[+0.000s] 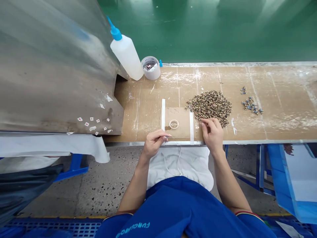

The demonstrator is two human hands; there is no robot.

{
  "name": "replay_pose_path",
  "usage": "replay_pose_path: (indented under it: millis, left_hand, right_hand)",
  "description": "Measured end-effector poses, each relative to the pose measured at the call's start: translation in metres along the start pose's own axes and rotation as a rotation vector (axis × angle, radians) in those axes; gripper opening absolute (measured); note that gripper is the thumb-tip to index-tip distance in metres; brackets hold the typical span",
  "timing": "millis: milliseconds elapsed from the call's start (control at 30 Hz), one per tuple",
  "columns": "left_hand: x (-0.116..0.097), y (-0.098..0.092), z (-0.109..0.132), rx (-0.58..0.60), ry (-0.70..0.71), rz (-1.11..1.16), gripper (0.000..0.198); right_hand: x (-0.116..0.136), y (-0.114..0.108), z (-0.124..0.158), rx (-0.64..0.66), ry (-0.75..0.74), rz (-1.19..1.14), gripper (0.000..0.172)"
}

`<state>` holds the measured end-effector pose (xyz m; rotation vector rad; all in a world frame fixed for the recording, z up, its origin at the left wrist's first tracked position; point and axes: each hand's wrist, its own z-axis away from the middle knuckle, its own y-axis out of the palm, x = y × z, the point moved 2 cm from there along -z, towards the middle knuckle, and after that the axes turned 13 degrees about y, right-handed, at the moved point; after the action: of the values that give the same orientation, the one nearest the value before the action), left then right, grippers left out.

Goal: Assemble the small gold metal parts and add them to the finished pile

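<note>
Head: R hand point(212, 134) at parts pile point(210, 105); L hand point(155, 141) pinched.

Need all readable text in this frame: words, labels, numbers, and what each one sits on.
"FUNCLIMO": pale letters on the person's blue shirt, at the bottom edge; the ending is unclear.
White tape roll: print inside its core, too small to read.
Small white stickers with red marks on the grey metal housing: too small to read.
White squeeze bottle with blue nozzle: no label visible.
</note>
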<state>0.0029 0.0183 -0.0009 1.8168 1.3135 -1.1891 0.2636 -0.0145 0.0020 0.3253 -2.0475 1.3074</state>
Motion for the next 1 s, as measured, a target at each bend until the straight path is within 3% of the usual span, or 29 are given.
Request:
replay_pose_path:
  millis: [400, 533, 800, 1000]
  left_hand:
    - [-0.004, 0.001, 0.0, 0.008, -0.045, 0.031, 0.033]
    - [-0.005, 0.0, 0.0, 0.027, -0.013, 0.052, 0.029]
    - [-0.004, 0.001, -0.001, 0.069, 0.038, 0.068, 0.03]
    - [-0.006, 0.002, -0.002, 0.099, 0.101, -0.069, 0.028]
  right_hand:
    - [0.015, 0.011, -0.003, 0.111, 0.006, 0.123, 0.013]
    - [0.017, 0.014, -0.005, 0.134, 0.044, 0.065, 0.006]
    - [0.017, 0.011, -0.005, 0.157, 0.043, -0.001, 0.01]
    - [0.024, 0.004, -0.004, 0.174, 0.059, -0.059, 0.011]
